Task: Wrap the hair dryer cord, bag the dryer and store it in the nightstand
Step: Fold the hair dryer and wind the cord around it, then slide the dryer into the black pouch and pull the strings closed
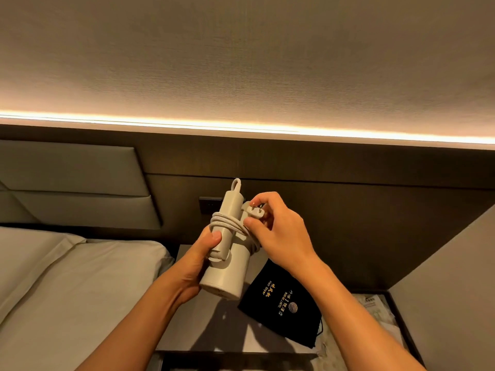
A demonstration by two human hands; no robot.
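A beige hair dryer (223, 277) is held up over the nightstand (209, 317), its folded handle pointing up. My left hand (199, 259) grips the dryer's body and handle, thumb on the handle. The white cord (227, 223) is coiled in several loops around the handle. My right hand (278, 231) pinches the white plug (255, 212) at the cord's end, just right of the handle. A black drawstring bag (281, 303) with gold print lies flat on the nightstand below my right wrist.
A bed with grey sheets (67, 290) lies to the left. Behind stands a dark headboard panel with a wall socket (210, 206). Printed paper (375, 309) lies on the nightstand's right part. A grey wall (455, 290) rises at right.
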